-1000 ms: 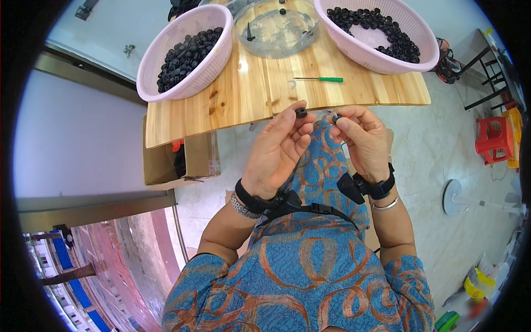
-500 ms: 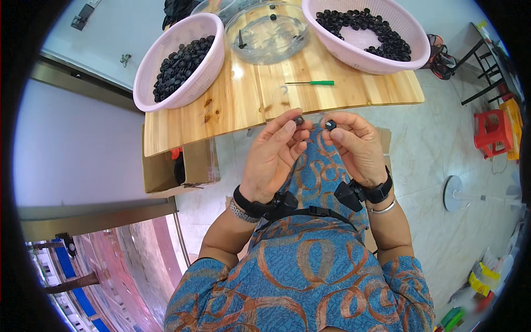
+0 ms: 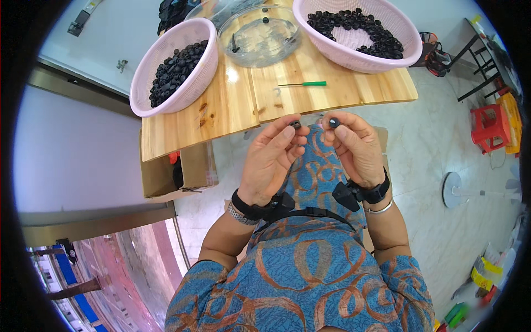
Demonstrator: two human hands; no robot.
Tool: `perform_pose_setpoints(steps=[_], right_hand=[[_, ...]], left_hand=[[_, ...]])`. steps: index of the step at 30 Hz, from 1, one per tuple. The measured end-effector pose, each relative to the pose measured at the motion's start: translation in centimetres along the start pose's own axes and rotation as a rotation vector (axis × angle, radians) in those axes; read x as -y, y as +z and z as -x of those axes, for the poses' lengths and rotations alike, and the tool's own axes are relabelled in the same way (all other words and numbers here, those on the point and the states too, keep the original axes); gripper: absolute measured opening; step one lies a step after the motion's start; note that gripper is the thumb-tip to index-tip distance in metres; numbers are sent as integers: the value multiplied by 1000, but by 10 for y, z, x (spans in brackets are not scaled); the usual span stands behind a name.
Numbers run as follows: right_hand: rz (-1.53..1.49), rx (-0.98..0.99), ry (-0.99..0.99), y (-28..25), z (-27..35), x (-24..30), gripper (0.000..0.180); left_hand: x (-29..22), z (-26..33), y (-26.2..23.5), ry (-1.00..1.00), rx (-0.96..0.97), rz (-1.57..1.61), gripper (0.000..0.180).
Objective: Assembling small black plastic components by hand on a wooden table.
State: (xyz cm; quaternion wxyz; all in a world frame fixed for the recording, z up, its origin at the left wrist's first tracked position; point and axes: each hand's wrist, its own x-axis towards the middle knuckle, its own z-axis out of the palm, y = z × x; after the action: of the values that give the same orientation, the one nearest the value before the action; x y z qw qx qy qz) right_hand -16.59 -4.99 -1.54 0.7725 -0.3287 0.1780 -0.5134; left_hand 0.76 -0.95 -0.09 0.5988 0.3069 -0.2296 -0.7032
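Both hands are held over my lap, just off the table's near edge. Between thumb and fingertips my left hand [image 3: 272, 156] pinches a small round black part [image 3: 295, 125], partly covered by the fingers. A small black knob with a white mark [image 3: 334, 123] is gripped the same way in my right hand [image 3: 357, 148]. The two pieces are at nearly the same height, with a short gap between them. On the wooden table [image 3: 232, 116] beyond lies a thin screwdriver with a green handle [image 3: 314, 84].
A pink basket [image 3: 207, 72] heaped with small black pieces stands at the table's left. Another pink basket [image 3: 381, 65], also holding black pieces, is at the right. Between them sits a clear round dish [image 3: 260, 58] with a few black bits. Below the table is a cardboard box [image 3: 200, 169].
The two pinched pieces have moved slightly farther apart. Both stay in the fingers, and the knob's white mark has turned a little. The whole view has shifted slightly.
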Motion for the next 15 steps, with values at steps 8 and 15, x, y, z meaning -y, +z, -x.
perform_pose_setpoints(steps=[8, 15], right_hand=[[-65, 84, -180, -10, -1, 2, 24], [-129, 99, -254, -16, -1, 5, 22]], left_hand=[[2, 3, 1, -3, -4, -34, 29], [5, 3, 1, 4, 14, -47, 28]])
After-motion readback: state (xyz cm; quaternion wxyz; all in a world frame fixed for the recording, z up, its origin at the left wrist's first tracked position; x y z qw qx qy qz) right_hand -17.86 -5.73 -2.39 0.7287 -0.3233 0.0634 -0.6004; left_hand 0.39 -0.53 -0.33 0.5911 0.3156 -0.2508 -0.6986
